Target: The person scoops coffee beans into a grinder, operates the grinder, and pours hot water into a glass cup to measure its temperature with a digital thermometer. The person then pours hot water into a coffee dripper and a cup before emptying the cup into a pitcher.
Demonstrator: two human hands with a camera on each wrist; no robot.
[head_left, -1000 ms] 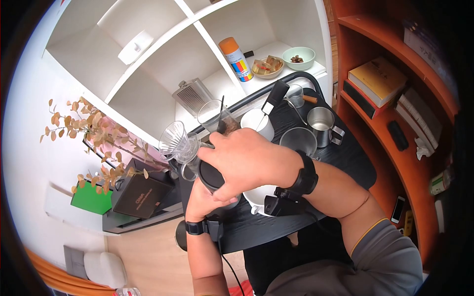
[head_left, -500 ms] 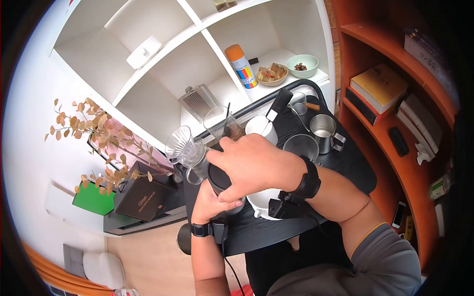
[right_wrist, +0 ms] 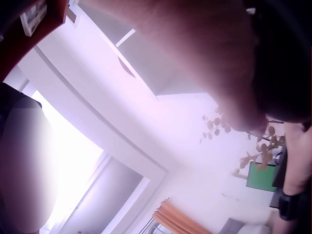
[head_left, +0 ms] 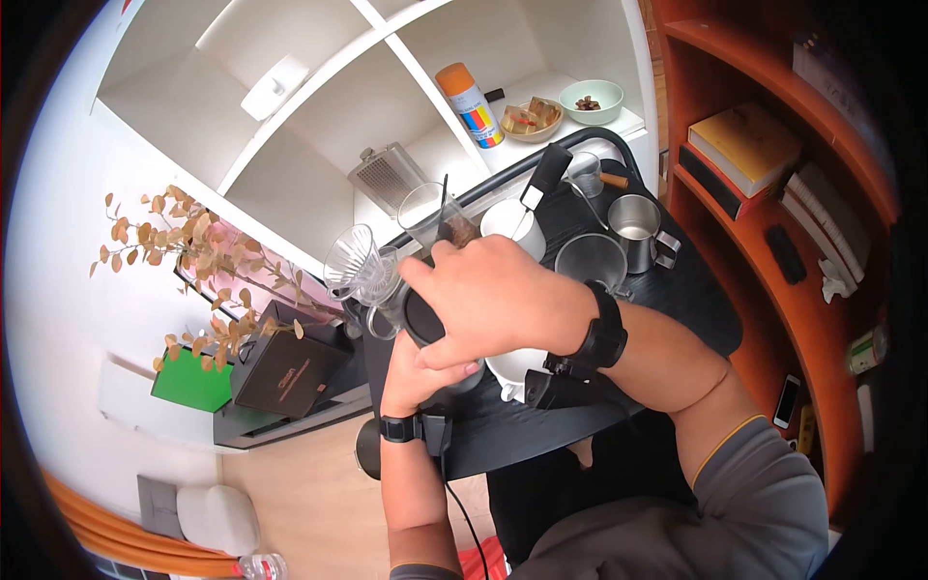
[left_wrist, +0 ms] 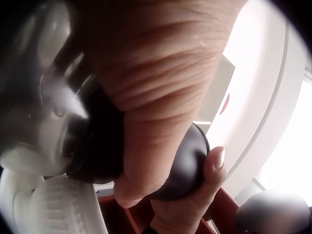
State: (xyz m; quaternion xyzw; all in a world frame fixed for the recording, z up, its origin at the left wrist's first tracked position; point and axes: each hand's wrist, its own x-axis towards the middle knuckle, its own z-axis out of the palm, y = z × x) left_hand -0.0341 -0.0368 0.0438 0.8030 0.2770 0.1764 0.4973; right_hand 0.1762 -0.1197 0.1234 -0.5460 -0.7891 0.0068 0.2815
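Note:
Both hands are on a black cylinder with a smooth rounded end, held over the near left part of the black table. My left hand grips it from below, its far fingers hidden behind the right hand. My right hand wraps over the top from the other side. The left wrist view shows the cylinder's glossy dark end between the two hands. Just left of the hands stand a clear ribbed dripper and a glass server. A glass with brown contents stands just behind them.
A white cup holds a black-handled tool. Right of the hands are a dark glass cup and a steel pitcher. A white mug sits under the right wrist. White shelves rise behind the table's raised rail.
Both hands stay on the black cylinder, with only slight shifts in the right hand. The head view has tilted a little, so the scene sits slightly differently.

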